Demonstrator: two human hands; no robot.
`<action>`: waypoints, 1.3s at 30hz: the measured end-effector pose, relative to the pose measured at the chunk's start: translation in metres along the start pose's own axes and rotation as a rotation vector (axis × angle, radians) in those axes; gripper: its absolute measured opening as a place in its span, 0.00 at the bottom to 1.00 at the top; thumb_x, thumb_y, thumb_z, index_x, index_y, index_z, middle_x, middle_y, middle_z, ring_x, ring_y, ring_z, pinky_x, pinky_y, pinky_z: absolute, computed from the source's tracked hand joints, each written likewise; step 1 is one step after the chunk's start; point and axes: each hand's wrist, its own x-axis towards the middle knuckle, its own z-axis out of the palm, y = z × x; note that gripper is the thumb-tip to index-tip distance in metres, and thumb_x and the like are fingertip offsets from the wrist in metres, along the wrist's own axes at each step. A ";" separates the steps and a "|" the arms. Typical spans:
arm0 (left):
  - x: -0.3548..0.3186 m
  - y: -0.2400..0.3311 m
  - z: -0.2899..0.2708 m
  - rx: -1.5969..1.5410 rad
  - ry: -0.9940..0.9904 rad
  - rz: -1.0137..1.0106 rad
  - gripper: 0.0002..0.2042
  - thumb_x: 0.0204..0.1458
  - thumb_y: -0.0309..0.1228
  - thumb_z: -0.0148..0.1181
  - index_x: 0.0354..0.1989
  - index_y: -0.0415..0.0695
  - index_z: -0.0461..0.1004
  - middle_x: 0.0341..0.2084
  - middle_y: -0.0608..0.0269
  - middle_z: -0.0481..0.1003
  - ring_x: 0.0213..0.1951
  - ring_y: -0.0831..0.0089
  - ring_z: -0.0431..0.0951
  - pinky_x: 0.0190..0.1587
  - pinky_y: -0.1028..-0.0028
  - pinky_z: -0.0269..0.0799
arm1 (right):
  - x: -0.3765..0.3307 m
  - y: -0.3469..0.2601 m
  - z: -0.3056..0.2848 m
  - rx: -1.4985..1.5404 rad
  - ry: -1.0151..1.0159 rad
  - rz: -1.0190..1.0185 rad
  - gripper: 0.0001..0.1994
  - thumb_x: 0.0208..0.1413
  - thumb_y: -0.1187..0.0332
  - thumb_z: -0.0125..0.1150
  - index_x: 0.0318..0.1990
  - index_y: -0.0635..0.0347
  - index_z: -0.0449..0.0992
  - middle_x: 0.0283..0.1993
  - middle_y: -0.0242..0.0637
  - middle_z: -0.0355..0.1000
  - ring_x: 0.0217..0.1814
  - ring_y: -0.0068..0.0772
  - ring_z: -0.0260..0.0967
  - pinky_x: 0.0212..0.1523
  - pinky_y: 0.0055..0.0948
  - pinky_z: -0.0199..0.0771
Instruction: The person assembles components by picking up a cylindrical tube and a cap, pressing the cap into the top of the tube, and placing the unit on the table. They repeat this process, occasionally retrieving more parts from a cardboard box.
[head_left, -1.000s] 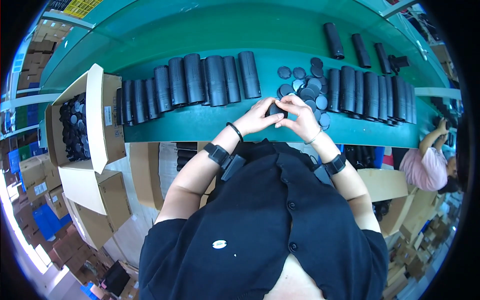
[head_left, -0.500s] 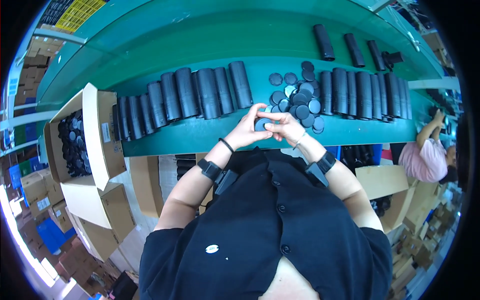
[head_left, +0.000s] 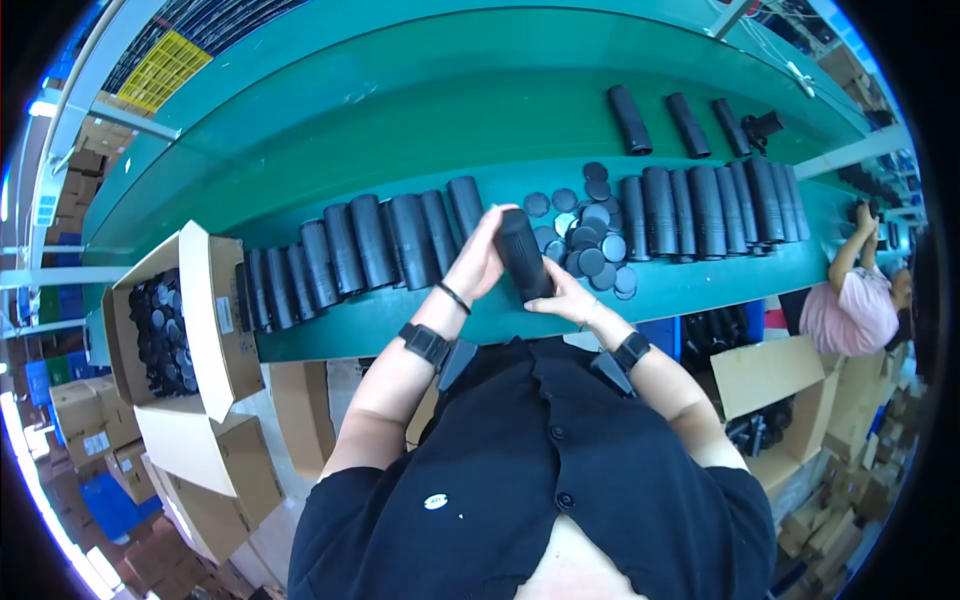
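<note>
A black ribbed tube (head_left: 522,258) is held between my two hands over the front part of the green bench, tilted with its far end leaning left. My left hand (head_left: 480,264) wraps its upper left side, fingers closed near the far end. At the near end, my right hand (head_left: 568,299) closes its fingers and thumb on the tube. Just right of the tube lies a loose pile of round black discs (head_left: 586,238), one with a paler face. A row of similar tubes (head_left: 372,242) lies left of my left hand, and another row (head_left: 710,212) lies beyond the discs.
Three more black tubes (head_left: 687,126) lie farther back, beside a small black fitting (head_left: 764,125). An open carton (head_left: 205,320) of black discs stands at the left; another carton (head_left: 775,375) with black parts sits below the bench's right side. A co-worker in pink (head_left: 850,310) is at far right.
The tube was seen end-on, with a disc at its end under my fingers. Now it is turned to show its side, and my hands have spread to its two ends. The head view has shifted.
</note>
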 end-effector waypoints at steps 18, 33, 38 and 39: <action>0.027 0.011 -0.033 1.365 0.284 0.349 0.50 0.34 0.30 0.72 0.67 0.40 0.46 0.50 0.41 0.65 0.53 0.49 0.68 0.58 0.63 0.65 | 0.150 -0.022 -0.168 -0.560 0.773 0.087 0.46 0.48 0.63 0.65 0.71 0.48 0.40 0.59 0.62 0.60 0.60 0.60 0.61 0.61 0.44 0.63; -0.061 0.005 -0.025 0.955 0.322 0.220 0.31 0.40 0.22 0.70 0.54 0.45 0.62 0.43 0.64 0.70 0.47 0.73 0.72 0.51 0.72 0.69 | 0.164 -0.065 -0.272 -1.225 0.845 0.830 0.30 0.59 0.62 0.48 0.69 0.34 0.47 0.64 0.59 0.58 0.65 0.60 0.58 0.59 0.51 0.64; -0.060 0.006 -0.011 0.947 0.287 0.262 0.31 0.42 0.27 0.71 0.55 0.44 0.62 0.43 0.62 0.70 0.48 0.73 0.71 0.52 0.72 0.68 | 0.158 -0.021 -0.335 -1.153 0.820 0.777 0.26 0.62 0.67 0.44 0.67 0.36 0.52 0.59 0.50 0.67 0.61 0.53 0.66 0.57 0.44 0.69; -0.058 0.006 -0.008 0.907 0.255 0.236 0.31 0.42 0.28 0.71 0.55 0.44 0.62 0.43 0.62 0.70 0.48 0.73 0.71 0.52 0.72 0.68 | 0.152 -0.009 -0.355 -1.237 0.799 0.754 0.26 0.62 0.67 0.46 0.67 0.36 0.53 0.59 0.49 0.67 0.60 0.53 0.66 0.56 0.43 0.71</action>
